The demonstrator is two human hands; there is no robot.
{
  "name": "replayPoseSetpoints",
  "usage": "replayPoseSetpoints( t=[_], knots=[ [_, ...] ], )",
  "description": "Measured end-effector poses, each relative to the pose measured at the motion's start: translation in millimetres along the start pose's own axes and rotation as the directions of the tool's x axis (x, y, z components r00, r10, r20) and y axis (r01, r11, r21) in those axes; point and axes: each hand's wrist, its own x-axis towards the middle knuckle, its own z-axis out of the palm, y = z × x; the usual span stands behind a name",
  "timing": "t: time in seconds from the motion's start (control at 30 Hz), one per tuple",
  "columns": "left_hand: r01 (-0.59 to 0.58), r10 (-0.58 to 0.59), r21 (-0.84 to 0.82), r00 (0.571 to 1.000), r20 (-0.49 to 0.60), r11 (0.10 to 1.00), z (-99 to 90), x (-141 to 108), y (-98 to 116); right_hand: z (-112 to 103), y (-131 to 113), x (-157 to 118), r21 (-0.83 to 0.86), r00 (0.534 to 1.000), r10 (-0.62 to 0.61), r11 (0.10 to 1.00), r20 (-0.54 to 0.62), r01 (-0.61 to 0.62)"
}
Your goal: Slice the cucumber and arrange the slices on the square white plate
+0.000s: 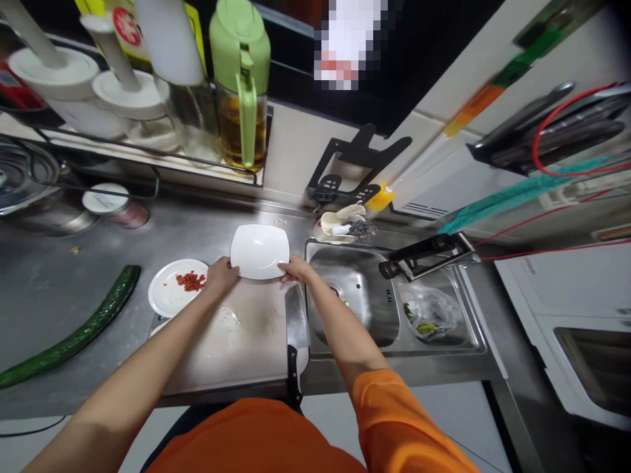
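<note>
A white squarish plate [259, 251] is held by both hands over the far end of the cutting board [236, 355]. My left hand [223, 274] grips its left edge near the lower corner, with the thumb on the rim. On the opposite side, my right hand [296, 269] pinches the lower right corner. Nothing lies on the plate. Left of the board, a round white plate [170, 302] bears chopped red pieces [190, 281]. A cleaver with a black handle [294, 374] rests along the board's right edge. The board looks wet.
A long cucumber [93, 322] lies on the steel counter at left. To the right is a sink [374, 263] with a black faucet [419, 253] and a plastic bag [434, 312] in its side basin. A rack above holds a green-topped oil bottle [241, 85] and jars.
</note>
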Motion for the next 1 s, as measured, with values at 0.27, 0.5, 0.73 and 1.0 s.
replayPoseSetpoints(
  t=[0.27, 0.5, 0.73, 1.0],
  knots=[
    [-0.014, 0.015, 0.048, 1.0, -0.018, 0.999, 8.9, 6.6, -6.1, -1.1, -8.5, -1.2, -0.348, 0.999, 0.0, 0.937, -0.037, -0.013],
    [-0.027, 0.024, 0.175, 1.0, 0.015, 0.984, 4.4, 5.0, 4.4, -3.5, -23.0, -14.8, -0.587, 0.986, -0.06, 0.808, -0.159, -0.045],
    [-0.105, 0.121, 0.157, 0.988, -0.098, 0.982, -27.3, -19.9, 0.3, 21.9, -1.0, -72.1, -0.693, 0.92, -0.2, 0.714, -0.338, -0.099],
    [0.174, -0.025, 0.277, 0.882, -0.47, 0.945, -104.5, -46.5, -132.0, 74.4, 96.7, -176.8, -0.74, 0.935, -0.121, 0.648, -0.333, -0.179]
  ],
)
